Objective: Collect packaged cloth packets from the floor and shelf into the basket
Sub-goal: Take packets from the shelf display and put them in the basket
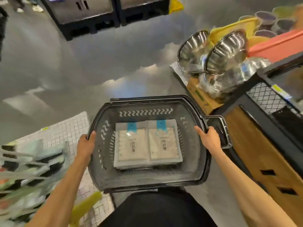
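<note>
Gripping the basket by both side rims: left hand curled over the 9 o'clock edge, right hand curled over the 3 o'clock edge. Noted inside, lying flat on the bottom: two cloth packets side by side, apparently atop others, midway between the grips and equally near either hand. Long axes running 12 to 6; blue header tabs pointing to 12. Judged: load centred; level carrying advised against sliding.
</note>
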The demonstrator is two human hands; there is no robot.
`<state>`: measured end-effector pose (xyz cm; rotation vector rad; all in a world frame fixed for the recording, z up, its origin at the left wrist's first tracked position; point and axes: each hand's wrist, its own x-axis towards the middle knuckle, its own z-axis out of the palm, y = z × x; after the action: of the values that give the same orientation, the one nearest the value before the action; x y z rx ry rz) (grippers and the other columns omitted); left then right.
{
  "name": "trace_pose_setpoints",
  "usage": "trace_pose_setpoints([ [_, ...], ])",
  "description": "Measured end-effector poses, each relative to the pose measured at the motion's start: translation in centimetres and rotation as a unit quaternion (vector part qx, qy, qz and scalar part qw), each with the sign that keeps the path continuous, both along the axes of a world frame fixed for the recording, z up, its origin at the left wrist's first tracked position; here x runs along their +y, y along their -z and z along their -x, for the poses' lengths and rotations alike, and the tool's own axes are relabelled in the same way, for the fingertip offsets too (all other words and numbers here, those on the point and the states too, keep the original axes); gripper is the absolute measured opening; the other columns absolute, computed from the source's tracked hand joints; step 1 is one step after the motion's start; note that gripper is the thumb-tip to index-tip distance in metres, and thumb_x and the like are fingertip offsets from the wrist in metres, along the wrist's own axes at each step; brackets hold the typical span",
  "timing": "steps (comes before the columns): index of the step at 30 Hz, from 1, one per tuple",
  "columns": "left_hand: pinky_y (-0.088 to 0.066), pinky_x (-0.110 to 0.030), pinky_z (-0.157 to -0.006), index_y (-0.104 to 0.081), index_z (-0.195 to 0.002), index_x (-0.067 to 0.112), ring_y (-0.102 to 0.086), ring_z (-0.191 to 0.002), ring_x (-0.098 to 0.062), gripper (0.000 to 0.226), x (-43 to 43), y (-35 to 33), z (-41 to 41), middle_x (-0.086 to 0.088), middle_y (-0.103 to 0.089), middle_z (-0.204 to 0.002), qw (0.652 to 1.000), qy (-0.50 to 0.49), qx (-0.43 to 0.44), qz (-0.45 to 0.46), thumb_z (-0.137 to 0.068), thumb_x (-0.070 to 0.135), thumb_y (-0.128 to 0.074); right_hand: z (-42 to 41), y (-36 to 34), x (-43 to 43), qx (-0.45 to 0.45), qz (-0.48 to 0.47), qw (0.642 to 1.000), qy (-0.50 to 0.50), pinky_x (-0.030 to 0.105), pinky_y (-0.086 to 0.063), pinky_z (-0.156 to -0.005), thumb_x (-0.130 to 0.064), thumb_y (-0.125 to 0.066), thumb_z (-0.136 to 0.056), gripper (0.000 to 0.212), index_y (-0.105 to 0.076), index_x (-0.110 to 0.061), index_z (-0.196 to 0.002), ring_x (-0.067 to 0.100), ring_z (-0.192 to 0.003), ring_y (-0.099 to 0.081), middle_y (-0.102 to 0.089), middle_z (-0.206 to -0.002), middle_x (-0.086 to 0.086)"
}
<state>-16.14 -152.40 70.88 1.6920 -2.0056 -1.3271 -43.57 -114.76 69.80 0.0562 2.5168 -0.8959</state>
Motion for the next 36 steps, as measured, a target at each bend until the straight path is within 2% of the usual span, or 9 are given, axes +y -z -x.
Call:
trace_pose_setpoints([
  [5, -0.037, -0.036, -0.057, -0.055, -0.094, -0.002, -0.051, -0.068, -0.027, 0.047, -3.3, 1.4, 12.6, -0.012, -0.054, -0.078, 0.998, 0.061, -0.032, -0.007, -0.103, 0.044, -0.05, 6.5, 2.0, -0.5, -0.023, 0.008, 0.996, 0.083, 0.032, -0.032, -0.047, -0.065, -0.053, -0.091, 0.083, -0.041, 0.001, -0.14, 0.017, -0.066, -0.054, -0.054, -0.08, 0.001],
  [8, -0.043, -0.039, -0.067, -0.059, -0.093, -0.001, -0.058, -0.073, -0.03, 0.05, -4.7, 2.1, 19.3, -0.013, -0.061, -0.08, 0.994, 0.096, -0.04, -0.032, -0.101, 0.048, -0.052, 9.7, 3.0, -0.1, -0.051, 0.007, 0.991, 0.121, 0.031, -0.036, -0.047, -0.067, -0.052, -0.09, 0.091, -0.032, -0.001, -0.149, 0.02, -0.073, -0.059, -0.063, -0.096, 0.005],
  [11, -0.052, -0.043, -0.074, -0.062, -0.094, 0.002, -0.064, -0.079, -0.034, 0.057, -6.3, 3.3, 25.9, -0.016, -0.067, -0.086, 0.988, 0.135, -0.061, -0.041, -0.098, 0.058, -0.052, 13.0, 3.5, 0.4, -0.061, 0.007, 0.983, 0.175, 0.032, -0.04, -0.048, -0.064, -0.053, -0.091, 0.089, -0.032, 0.0, -0.149, 0.015, -0.068, -0.058, -0.055, -0.083, -0.002],
  [16, -0.038, -0.041, -0.066, -0.056, -0.077, 0.001, -0.053, -0.066, -0.029, 0.045, -7.3, 3.1, 37.2, -0.018, -0.056, -0.069, 0.968, 0.24, -0.068, -0.033, -0.104, 0.036, -0.051, 16.3, 4.2, 0.4, -0.086, -0.002, 0.966, 0.243, 0.031, -0.036, -0.05, -0.064, -0.055, -0.09, 0.084, -0.041, 0.003, -0.139, 0.014, -0.069, -0.054, -0.055, -0.083, 0.0],
  [19, -0.035, -0.04, -0.063, -0.054, -0.079, -0.001, -0.049, -0.065, -0.026, 0.042, -7.6, 4.7, 43.6, -0.014, -0.052, -0.066, 0.951, 0.295, -0.089, -0.032, -0.106, 0.031, -0.05, 18.3, 5.4, -0.2, -0.086, 0.0, 0.949, 0.302, 0.036, -0.046, -0.065, -0.062, -0.056, -0.091, 0.087, -0.034, 0.002, -0.147, 0.026, -0.09, -0.062, -0.063, -0.107, 0.009],
  [22, -0.038, -0.041, -0.062, -0.051, -0.091, 0.001, -0.05, -0.071, -0.029, 0.042, -8.1, 6.4, 49.0, -0.017, -0.051, -0.078, 0.936, 0.331, -0.116, -0.039, -0.105, 0.041, -0.048, 20.0, 6.7, -1.3, -0.109, -0.013, 0.93, 0.35, 0.038, -0.044, -0.078, -0.055, -0.056, -0.095, 0.088, -0.023, 0.002, -0.153, 0.036, -0.116, -0.057, -0.059, -0.127, 0.021],
  [27, -0.046, -0.044, -0.075, -0.057, -0.118, -0.007, -0.061, -0.095, -0.039, 0.054, -9.9, 11.3, 58.2, -0.023, -0.063, -0.106, 0.909, 0.379, -0.156, -0.072, -0.104, 0.044, -0.048, 22.6, 10.8, -3.1, -0.144, -0.003, 0.893, 0.427, 0.037, -0.042, -0.071, -0.052, -0.058, -0.095, 0.083, -0.028, 0.002, -0.151, 0.03, -0.088, -0.054, -0.056, -0.098, 0.012],
  [33, -0.04, -0.045, -0.076, -0.05, -0.113, -0.004, -0.052, -0.091, -0.032, 0.043, -8.9, 18.2, 68.3, -0.018, -0.057, -0.101, 0.871, 0.456, -0.178, -0.045, -0.105, 0.038, -0.047, 25.4, 18.3, -4.7, -0.177, 0.004, 0.829, 0.53, 0.046, -0.051, -0.088, -0.059, -0.064, -0.088, 0.081, -0.046, 0.001, -0.138, 0.036, -0.109, -0.059, -0.062, -0.117, 0.017],
  [36, -0.046, -0.055, -0.072, -0.055, -0.096, -0.005, -0.056, -0.079, -0.037, 0.048, -8.4, 23.8, 73.0, -0.026, -0.056, -0.083, 0.859, 0.477, -0.184, -0.03, -0.104, 0.042, -0.049, 27.1, 22.7, -5.0, -0.198, 0.005, 0.804, 0.56, 0.044, -0.052, -0.078, -0.058, -0.063, -0.089, 0.071, -0.051, 0.002, -0.126, 0.036, -0.097, -0.062, -0.064, -0.106, 0.018],
])
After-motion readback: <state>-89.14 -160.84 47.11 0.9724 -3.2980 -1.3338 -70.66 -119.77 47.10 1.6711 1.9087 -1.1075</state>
